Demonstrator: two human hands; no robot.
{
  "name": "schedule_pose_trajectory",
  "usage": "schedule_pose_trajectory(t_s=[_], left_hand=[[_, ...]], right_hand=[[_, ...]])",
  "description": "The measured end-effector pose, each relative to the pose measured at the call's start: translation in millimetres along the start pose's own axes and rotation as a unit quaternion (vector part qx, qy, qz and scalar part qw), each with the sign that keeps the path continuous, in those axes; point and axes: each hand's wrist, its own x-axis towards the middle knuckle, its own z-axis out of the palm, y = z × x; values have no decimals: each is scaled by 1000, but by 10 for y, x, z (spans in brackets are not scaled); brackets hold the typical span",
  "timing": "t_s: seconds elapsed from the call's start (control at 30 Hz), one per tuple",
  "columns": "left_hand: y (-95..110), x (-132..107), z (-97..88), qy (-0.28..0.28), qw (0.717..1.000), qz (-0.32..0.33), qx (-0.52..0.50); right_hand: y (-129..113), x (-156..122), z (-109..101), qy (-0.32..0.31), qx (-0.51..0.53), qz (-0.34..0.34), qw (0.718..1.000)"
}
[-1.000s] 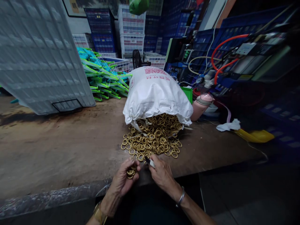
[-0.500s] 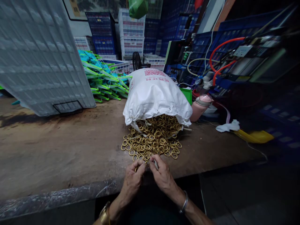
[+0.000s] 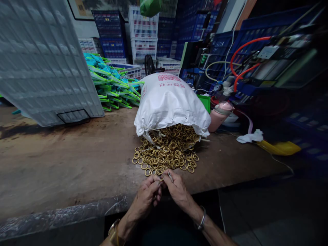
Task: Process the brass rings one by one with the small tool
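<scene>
My left hand (image 3: pixel 146 195) is closed in a pinch at the table's front edge, a brass-coloured ring (image 3: pixel 161 180) showing edge-on at its fingertips. Close beside it, my right hand (image 3: pixel 177 190) is closed too, its fingertips meeting those of the left. A thin grey tool (image 3: pixel 170 176) sticks up between its thumb and forefinger; its kind is unclear. Just beyond both hands lies a heap of brass-coloured rings (image 3: pixel 166 158). They spill from the open mouth of a white woven sack (image 3: pixel 171 102) with red print, which lies on its side.
A translucent ribbed plastic bin (image 3: pixel 51 68) stands on the wooden table (image 3: pixel 77 164) at left, beside piled green and turquoise hangers (image 3: pixel 112 85). At right are a pink bottle (image 3: pixel 220 116), a yellow object (image 3: pixel 279 148) and a machine with red hoses (image 3: pixel 234 61). Stacked crates (image 3: pixel 143 27) fill the back.
My left hand has turned, and its lower fingers now show beneath the thumb. The ring at its fingertips now shows nearer my right fingers. The sack and heap look unchanged.
</scene>
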Motion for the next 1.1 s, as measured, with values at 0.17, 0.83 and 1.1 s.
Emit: schedule_pose_trajectory(t_s=[0.17,0.83,1.1], left_hand=[[-5,10,5,2,999,4,-34],[-32,27,-30,38,997,50,47],[-76,-115,-104,25,998,59,26]], right_hand=[[75,6,-42,9,-50,-9,999],[91,-112,-6,-72,-263,-74,959],[99,-100,-63,-136,-280,-55,949]])
